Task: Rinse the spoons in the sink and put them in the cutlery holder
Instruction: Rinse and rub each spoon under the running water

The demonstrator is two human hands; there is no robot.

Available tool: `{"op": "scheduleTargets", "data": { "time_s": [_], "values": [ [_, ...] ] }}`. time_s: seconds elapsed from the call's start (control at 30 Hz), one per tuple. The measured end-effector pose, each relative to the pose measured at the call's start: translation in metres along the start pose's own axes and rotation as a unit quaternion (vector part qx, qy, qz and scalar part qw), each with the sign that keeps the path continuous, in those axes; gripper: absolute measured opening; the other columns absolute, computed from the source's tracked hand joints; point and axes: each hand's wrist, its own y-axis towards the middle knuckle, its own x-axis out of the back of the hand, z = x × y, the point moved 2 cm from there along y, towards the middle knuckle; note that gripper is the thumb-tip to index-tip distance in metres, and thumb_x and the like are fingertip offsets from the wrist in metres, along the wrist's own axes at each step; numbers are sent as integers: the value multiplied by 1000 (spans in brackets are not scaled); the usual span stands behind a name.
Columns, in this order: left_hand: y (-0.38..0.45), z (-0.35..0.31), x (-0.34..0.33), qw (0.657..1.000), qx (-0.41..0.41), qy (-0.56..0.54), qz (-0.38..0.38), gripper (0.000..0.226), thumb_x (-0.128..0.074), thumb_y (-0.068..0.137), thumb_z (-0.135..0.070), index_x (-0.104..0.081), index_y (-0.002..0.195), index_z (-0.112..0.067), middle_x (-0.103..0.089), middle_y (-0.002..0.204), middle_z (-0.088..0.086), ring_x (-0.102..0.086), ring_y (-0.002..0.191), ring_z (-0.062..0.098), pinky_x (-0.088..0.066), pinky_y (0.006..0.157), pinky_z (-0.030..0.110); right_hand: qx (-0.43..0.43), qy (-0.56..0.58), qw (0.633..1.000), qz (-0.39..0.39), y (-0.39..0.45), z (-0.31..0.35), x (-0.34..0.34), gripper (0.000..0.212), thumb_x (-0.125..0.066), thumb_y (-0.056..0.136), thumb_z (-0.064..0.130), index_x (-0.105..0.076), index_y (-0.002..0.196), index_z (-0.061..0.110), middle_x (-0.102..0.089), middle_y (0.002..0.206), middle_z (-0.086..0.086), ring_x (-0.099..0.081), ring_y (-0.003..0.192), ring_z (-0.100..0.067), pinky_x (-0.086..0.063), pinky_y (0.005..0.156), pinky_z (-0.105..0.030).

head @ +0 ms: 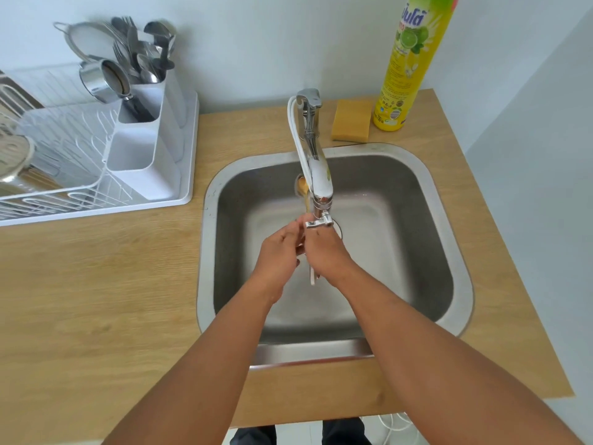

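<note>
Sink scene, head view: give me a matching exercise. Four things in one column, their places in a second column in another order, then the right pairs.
Things
1. sponge
2. dish soap bottle
3. cutlery holder
4. spoon

Places
A. in the dish rack's right end, left of the sink
B. on the counter behind the sink, just right of the tap
C. over the basin, beside the tap spout, above the two hands
D. standing at the counter's back right, against the wall

Pairs: 1-B, 2-D, 3-A, 4-C
</note>
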Motion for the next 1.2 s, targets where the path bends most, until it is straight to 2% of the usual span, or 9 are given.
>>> {"op": "scheduleTargets", "data": {
  "time_s": [0.1, 0.23, 0.33, 0.4, 0.5, 0.63, 0.9, 1.1, 1.2],
  "values": [
    [-9, 1, -3, 992, -69, 104, -27, 36, -35, 107, -37, -71, 104, -38, -76, 87, -8, -71, 85, 17, -54, 71, 29, -49, 112, 991, -52, 8, -6, -7, 21, -42, 84, 23, -59, 96, 28, -77, 100, 4, -73, 91, -22, -61, 80, -47],
    [-14, 5, -11, 976, -55, 209, -24, 40, -31, 109, -34, -66, 92, -23, -73, 86, 0, -71, 85, 23, -59, 78, 43, -47, 224, 972, -55, 2, -17, -12, 20, -37, 104, 19, -56, 103, 25, -81, 110, 9, -70, 82, -7, -54, 74, -33],
    [-16, 14, -16, 974, -57, 216, 31, 36, -26, 111, -34, -61, 112, -25, -68, 98, -3, -63, 91, 18, -57, 85, 40, -61, 192, 979, -26, -3, -23, -7, 28, -32, 108, 21, -60, 107, 19, -82, 106, 6, -73, 106, -13, -56, 91, -34],
    [-17, 23, -16, 975, -51, 208, 65, 38, -24, 111, -37, -58, 123, -23, -66, 107, -2, -59, 93, 17, -54, 91, 45, -70, 143, 987, -3, -6, -25, 2, 30, -37, 106, 21, -66, 105, 12, -81, 101, 6, -73, 97, -13, -56, 81, -32],
    [-18, 35, -8, 964, -22, 252, 78, 38, -23, 111, -46, -54, 114, -23, -64, 104, -4, -63, 95, 16, -56, 89, 47, -78, 81, 993, 39, -9, -29, 20, 27, -51, 103, 28, -74, 97, 15, -76, 91, 3, -71, 85, -14, -52, 74, -34],
    [-19, 42, 0, 944, -78, 306, 96, 36, -25, 109, -53, -50, 108, -29, -62, 97, -7, -60, 86, 12, -48, 70, 30, -84, 82, 992, 56, -13, -33, 37, 25, -61, 103, 34, -76, 106, 14, -82, 100, 1, -79, 95, -14, -55, 75, -30],
    [-18, 47, -12, 977, -13, 189, 97, 32, -36, 112, -38, -61, 103, -21, -63, 88, -4, -58, 73, 9, -48, 69, 28, -46, 45, 998, -23, -20, -42, 42, 26, -62, 102, 31, -77, 95, 11, -83, 90, 4, -79, 82, -13, -62, 71, -28],
    [-19, 43, -19, 984, 70, 131, 94, 28, -37, 111, -37, -55, 104, -17, -70, 86, 4, -61, 61, 10, -51, 56, 26, -101, 98, 989, -34, -22, -41, 55, 25, -57, 107, 26, -72, 102, 6, -83, 90, -3, -80, 83, -25, -63, 68, -31],
    [-19, 38, -19, 984, 82, 140, 68, 35, -35, 111, -38, -60, 102, -15, -72, 91, 8, -68, 76, 20, -53, 64, 33, -178, 155, 972, 21, -24, -38, 58, 24, -56, 108, 21, -71, 104, 3, -82, 90, -9, -77, 74, -19, -62, 63, -29]
  ]
}}
